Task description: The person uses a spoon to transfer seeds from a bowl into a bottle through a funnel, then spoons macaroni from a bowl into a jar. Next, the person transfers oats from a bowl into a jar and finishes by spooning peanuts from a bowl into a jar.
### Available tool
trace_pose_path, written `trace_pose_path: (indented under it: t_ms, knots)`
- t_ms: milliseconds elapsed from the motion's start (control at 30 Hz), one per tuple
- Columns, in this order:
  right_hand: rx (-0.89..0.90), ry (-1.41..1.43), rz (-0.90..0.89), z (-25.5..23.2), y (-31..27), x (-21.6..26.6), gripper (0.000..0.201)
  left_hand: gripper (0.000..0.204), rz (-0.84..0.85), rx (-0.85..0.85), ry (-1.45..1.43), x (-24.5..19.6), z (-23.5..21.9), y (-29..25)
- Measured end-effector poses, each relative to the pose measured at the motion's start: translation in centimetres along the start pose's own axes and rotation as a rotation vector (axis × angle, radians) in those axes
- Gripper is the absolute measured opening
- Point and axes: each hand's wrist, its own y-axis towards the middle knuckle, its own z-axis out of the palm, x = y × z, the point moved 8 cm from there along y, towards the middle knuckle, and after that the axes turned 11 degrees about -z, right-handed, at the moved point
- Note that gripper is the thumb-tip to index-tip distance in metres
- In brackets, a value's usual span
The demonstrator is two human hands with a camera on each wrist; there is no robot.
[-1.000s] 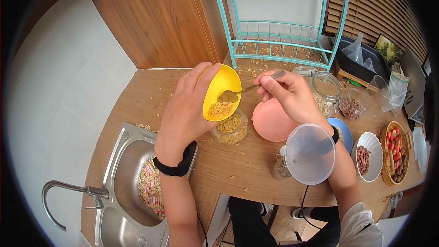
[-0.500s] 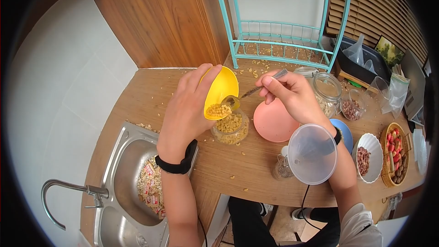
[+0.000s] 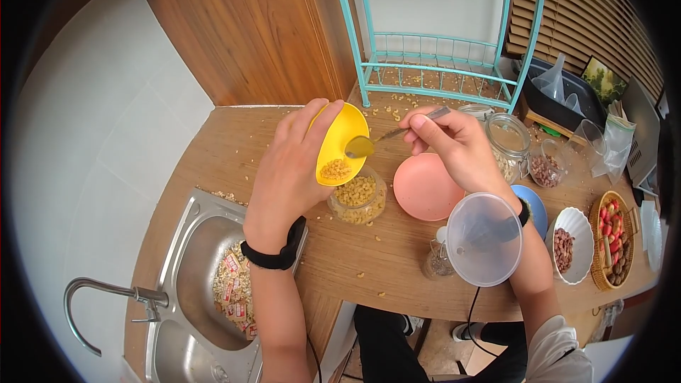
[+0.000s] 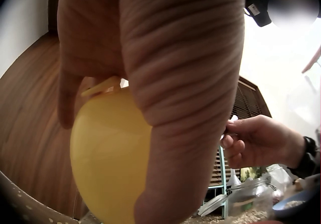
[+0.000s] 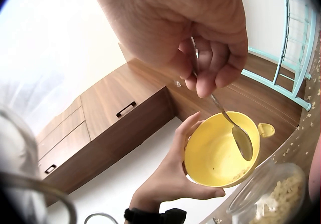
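My left hand (image 3: 284, 163) grips a yellow bowl (image 3: 349, 125), tilted over a glass jar (image 3: 358, 202) of small pasta. A little pasta (image 3: 335, 169) lies at the bowl's lower edge. My right hand (image 3: 457, 145) pinches the handle of a metal spoon (image 3: 360, 147), whose bowl is inside the yellow bowl. In the right wrist view the spoon (image 5: 243, 142) looks empty above the inner wall of the yellow bowl (image 5: 210, 151). The left wrist view shows the outside of the yellow bowl (image 4: 108, 154) against my left hand (image 4: 170, 98).
A pink plate (image 3: 428, 186) sits right of the jar, with a clear funnel (image 3: 484, 239) nearer me. A sink (image 3: 206, 255) is at left, a turquoise rack (image 3: 440, 85) behind. Jars, a white bowl (image 3: 583, 241) and a basket (image 3: 600, 269) stand at right. Loose pasta is scattered about.
The spoon dipped to the pasta at the bowl's lower edge, then moved back up inside the bowl. Less pasta shows in the bowl. The left hand has shifted only slightly.
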Motion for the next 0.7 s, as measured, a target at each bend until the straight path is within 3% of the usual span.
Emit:
trace_pose_path:
  t_ms: [267,700]
  knots:
    - [0.068,-0.068,-0.025,0.32,0.08,-0.53,0.026,0.092,-0.005,0.011,-0.099,-0.38,-0.33,0.01]
    - [0.098,0.007,0.037,0.42,-0.13,0.02,0.025,0.092,0.026,0.003,-0.022,-0.49,-0.16,0.11]
